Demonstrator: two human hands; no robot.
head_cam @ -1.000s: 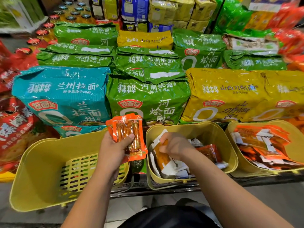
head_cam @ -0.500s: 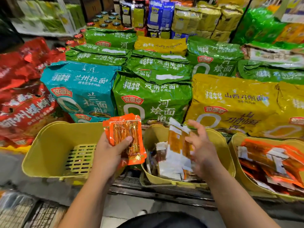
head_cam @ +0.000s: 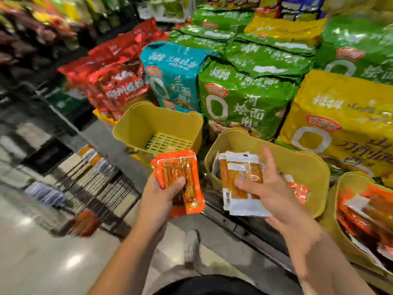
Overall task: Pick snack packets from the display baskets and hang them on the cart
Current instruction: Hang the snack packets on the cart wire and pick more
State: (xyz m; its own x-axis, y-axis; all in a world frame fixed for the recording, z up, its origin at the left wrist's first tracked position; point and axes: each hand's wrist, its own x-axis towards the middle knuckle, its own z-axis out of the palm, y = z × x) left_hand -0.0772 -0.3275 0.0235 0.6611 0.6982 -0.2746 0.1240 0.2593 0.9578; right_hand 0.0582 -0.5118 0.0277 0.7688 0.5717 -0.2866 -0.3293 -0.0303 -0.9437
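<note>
Some packets [head_cam: 177,167] in left hand [head_cam: 158,204], others [head_cam: 244,206] right hand [head_cam: 280,199]

orange snack packets [head_cam: 177,177] held upright; white-backed packets [head_cam: 238,167] fanned, over middle basket [head_cam: 314,167]

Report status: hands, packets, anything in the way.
Left hand grips orange packets. Right hand holds white-backed packets at the middle basket. Path to the blurred wire cart, lower left, looks clear.
</note>
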